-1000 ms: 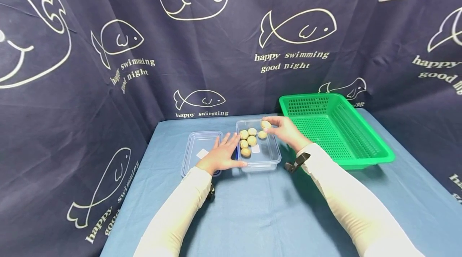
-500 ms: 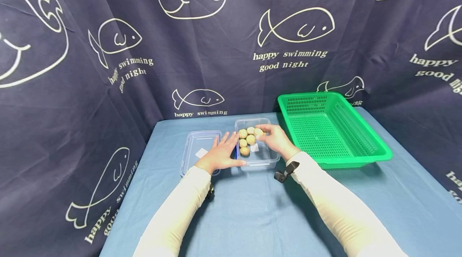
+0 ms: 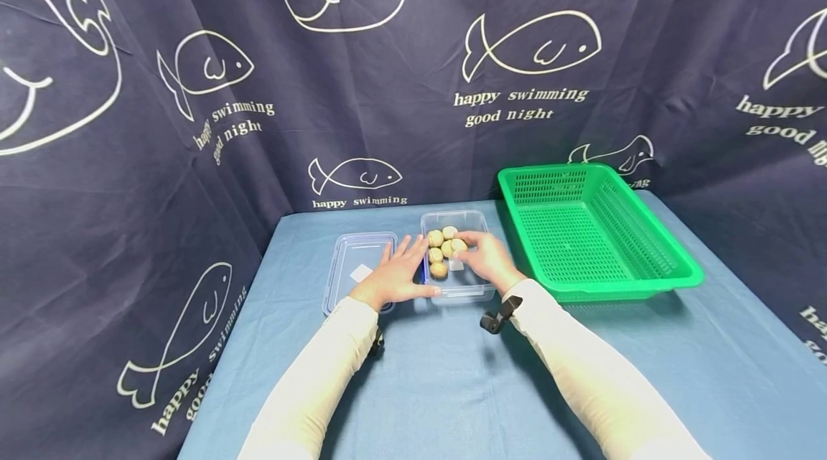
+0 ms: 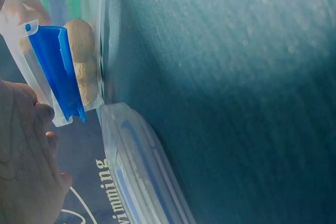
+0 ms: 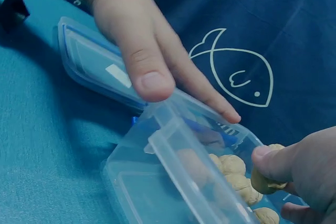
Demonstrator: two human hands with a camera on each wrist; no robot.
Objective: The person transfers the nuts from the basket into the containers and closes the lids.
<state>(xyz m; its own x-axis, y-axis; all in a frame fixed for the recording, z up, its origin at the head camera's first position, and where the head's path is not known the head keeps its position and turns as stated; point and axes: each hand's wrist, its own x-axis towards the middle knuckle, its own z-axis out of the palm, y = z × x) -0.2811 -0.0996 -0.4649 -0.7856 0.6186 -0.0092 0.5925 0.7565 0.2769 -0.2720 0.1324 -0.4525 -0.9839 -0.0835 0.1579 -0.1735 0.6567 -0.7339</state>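
My right hand (image 3: 489, 256) pinches a walnut (image 5: 266, 177) between thumb and fingers, low inside a clear plastic container (image 3: 474, 293). Several more walnuts (image 3: 438, 270) lie grouped along the container's left side, with the held one right beside them. My left hand (image 3: 395, 279) rests at the container's left edge, its fingers straight and spread and the thumb along the front rim. A blue latch flap (image 4: 55, 72) hangs down that left side, seen close in the left wrist view. My right palm hides part of the container's right side.
Left of the container, partly under my left hand, lies its clear lid (image 3: 345, 259) with a blue seal. A large green plastic basket (image 3: 646, 286) stands at the right. Dark fish-print curtains (image 3: 426, 123) rise behind the blue tablecloth (image 3: 439, 388).
My right hand has moved from the container's back right corner forward and left, bringing a walnut down among the others. My left hand stays in place.
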